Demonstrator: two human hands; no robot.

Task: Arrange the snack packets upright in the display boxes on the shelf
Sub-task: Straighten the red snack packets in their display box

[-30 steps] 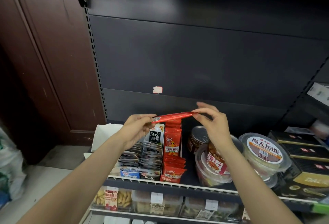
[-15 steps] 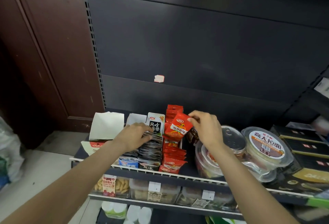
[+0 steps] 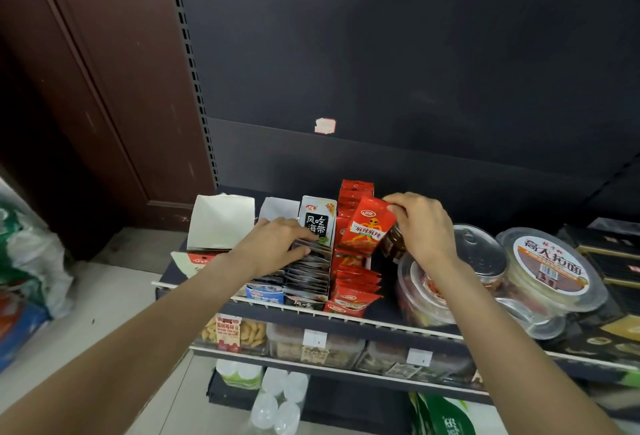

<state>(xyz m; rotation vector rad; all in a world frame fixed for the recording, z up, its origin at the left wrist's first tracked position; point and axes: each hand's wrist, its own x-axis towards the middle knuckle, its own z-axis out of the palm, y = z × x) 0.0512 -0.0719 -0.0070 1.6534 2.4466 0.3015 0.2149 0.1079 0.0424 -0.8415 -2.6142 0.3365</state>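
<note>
Head view looks down on a dark shelf [image 3: 349, 325] with a white wire front rail. Right hand [image 3: 424, 227] pinches the top corner of a red snack packet [image 3: 367, 228] between thumb and fingertips, holding it upright and slightly tilted above the row of red packets [image 3: 353, 287] standing in their display box. That row runs from 6 o'clock toward 12 o'clock, with more red packets stacked behind the held one. Left hand [image 3: 277, 244], at 9 o'clock of the held packet, rests with fingers spread flat on the tops of the dark packets [image 3: 308, 272] filed in the neighbouring display box; it grips nothing. A black-and-white box flap [image 3: 317, 223] with printed characters stands upright just beyond its fingertips. At 9 o'clock of that box sit two white opened cartons [image 3: 221, 223]. At 3 o'clock of the right hand are clear round tubs [image 3: 426, 296], a can with a pull-ring lid [image 3: 479, 249] and a lidded noodle bowl [image 3: 550, 265]. Lower shelves carry clear snack boxes [image 3: 235, 332] with price tags.
</note>
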